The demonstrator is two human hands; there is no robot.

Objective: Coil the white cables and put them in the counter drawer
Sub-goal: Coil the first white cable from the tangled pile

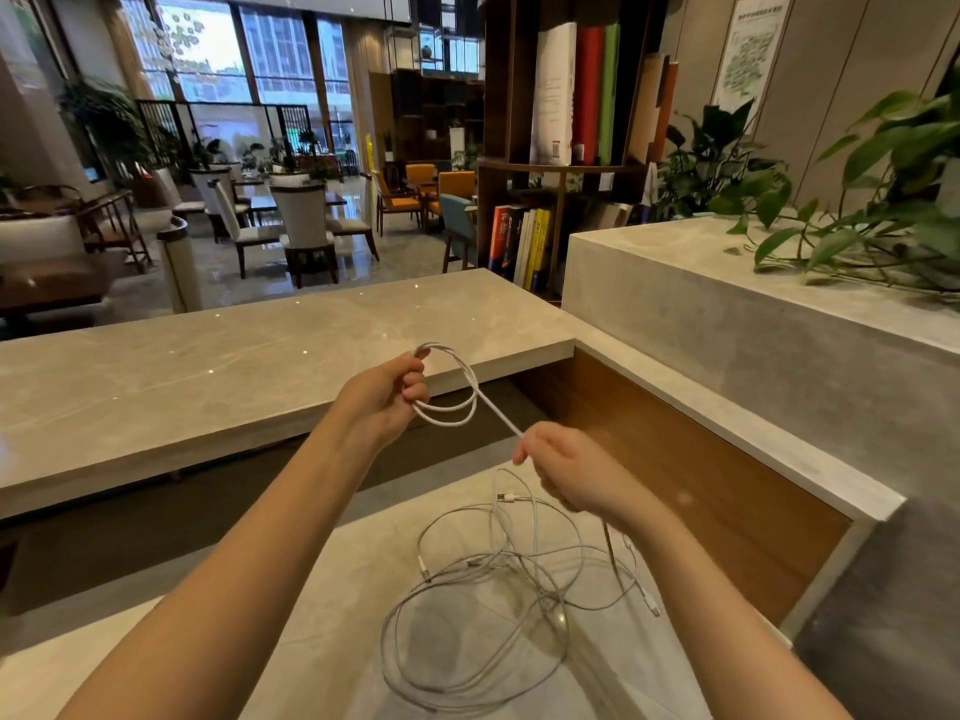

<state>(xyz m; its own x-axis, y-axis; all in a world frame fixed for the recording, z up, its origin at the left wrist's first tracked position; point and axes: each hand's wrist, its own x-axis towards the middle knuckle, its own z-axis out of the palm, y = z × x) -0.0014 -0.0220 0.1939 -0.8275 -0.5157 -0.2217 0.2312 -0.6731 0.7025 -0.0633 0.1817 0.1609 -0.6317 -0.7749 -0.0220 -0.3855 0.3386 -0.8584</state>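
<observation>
above the marble counter [322, 610] (loose cables [493, 589] below), hands coil white cable [457, 387].

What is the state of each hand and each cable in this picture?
held cable, partly coiled into loops, lifted in the air.
left hand, its fingers grip the loops of the held cable.
right hand, pinches the straight run of the held cable.
loose cables, uncoiled, in a tangled heap on the counter.
</observation>
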